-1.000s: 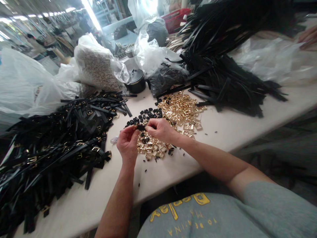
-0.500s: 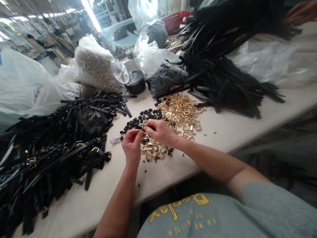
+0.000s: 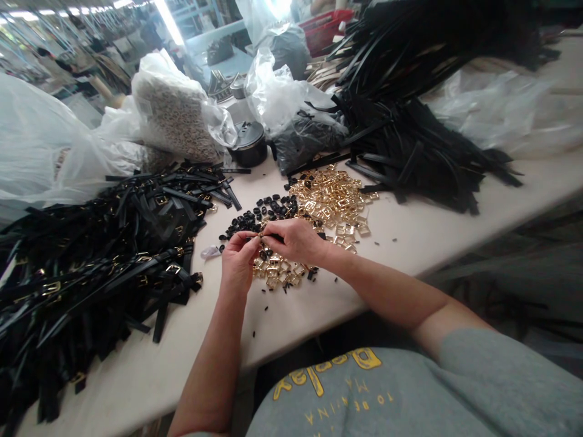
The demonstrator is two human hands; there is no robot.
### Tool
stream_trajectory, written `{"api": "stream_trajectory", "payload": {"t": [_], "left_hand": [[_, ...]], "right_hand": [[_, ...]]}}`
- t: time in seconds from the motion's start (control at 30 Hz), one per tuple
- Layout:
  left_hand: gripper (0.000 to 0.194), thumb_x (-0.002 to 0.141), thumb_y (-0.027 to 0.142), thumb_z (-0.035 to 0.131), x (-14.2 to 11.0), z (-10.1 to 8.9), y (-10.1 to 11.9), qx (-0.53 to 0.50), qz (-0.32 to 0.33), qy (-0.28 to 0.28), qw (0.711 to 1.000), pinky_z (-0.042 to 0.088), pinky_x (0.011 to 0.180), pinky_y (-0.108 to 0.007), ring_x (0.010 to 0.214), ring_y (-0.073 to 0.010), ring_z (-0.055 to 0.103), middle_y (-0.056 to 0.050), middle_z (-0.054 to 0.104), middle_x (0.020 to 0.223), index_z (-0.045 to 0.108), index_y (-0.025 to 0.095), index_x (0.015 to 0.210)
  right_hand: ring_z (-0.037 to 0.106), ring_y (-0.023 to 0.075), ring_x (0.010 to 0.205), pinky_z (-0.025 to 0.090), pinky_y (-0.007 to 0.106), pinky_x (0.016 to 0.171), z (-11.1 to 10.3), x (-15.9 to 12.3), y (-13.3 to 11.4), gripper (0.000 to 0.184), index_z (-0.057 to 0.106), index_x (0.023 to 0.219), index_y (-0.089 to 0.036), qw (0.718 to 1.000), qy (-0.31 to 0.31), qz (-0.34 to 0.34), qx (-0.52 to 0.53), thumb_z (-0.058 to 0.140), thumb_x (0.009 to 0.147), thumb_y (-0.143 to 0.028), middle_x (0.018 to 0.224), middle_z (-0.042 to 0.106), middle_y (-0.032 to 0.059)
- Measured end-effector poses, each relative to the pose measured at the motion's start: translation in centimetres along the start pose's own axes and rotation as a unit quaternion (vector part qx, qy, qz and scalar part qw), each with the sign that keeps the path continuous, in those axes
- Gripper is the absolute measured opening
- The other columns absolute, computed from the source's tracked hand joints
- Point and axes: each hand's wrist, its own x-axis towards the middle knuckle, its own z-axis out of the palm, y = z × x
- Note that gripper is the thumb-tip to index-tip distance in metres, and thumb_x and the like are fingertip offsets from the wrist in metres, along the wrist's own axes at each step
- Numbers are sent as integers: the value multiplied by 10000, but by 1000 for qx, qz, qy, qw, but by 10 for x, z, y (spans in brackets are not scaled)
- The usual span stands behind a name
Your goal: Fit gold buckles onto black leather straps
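Over the gold buckles (image 3: 331, 200), the left hand (image 3: 239, 255) and right hand (image 3: 297, 241) pinched a partly hidden black strap (image 3: 276, 238). Far left, a pale bag (image 3: 166, 100) held beige pieces (image 3: 182, 121); right of a black pot (image 3: 248, 145), a clear bag (image 3: 282, 97) held dark contents (image 3: 305, 145).

- the upper left is lit by a tube light (image 3: 167, 22); top centre is washed out by glare;
- glints are caught by gold buckles (image 3: 330, 197); detail is lost in the black straps (image 3: 437, 36) at upper right;
- below the table (image 3: 296, 315), dimness is left; the edges are stretched and blurred
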Motion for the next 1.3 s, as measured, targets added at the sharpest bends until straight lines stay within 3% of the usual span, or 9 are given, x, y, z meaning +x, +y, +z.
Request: {"api": "stream_trajectory", "payload": {"t": [0.27,0.47,0.73,0.9,1.03,1.3], "left_hand": [[290,509,255,887,4,-7,10,-22,25,56,998,459,515,-138,523,-50,563,17,656,647,673,162,682],[337,516,247,897,5,-7,2,-55,-23,33,998,450,483,-136,535,-61,581,27,647,655,663,170,746],[315,587,267,914,3,-6,-7,-64,-57,-48,995,539,589,-137,617,-69,646,19,683,701,687,166,782],[310,584,289,918,4,-5,-7,-67,-49,-23,996,562,625,-158,658,-86,680,-9,738,774,723,171,793],[355,535,332,934,5,-5,-6,-23,9,17,1000,534,564,-170,572,-81,642,-8,737,735,733,167,776],[315,666,325,868,-2,1,-8,128,180,49,974,524,605,-201,598,-100,631,30,682,695,645,177,833]], "right_hand": [[428,96,585,287,248,606,-24,3,2,133,674,832,-167,994,-83,45,53,562,866,-231,648,578,-20],[414,98,600,280,253,604,-13,3,5,121,596,756,-166,998,-28,33,36,525,852,-185,663,544,-16],[426,101,608,291,248,610,-3,3,3,116,575,751,-171,999,-26,-1,45,518,851,-171,679,549,-12],[430,100,606,294,251,614,-4,3,4,107,590,764,-167,998,-20,-13,54,523,848,-163,678,546,-14],[453,102,629,310,245,630,0,1,5,92,600,791,-166,996,-9,-9,86,530,849,-179,698,564,-17],[446,98,626,314,245,620,6,3,4,122,551,761,-171,991,24,27,132,580,851,-249,682,534,-33]]}}
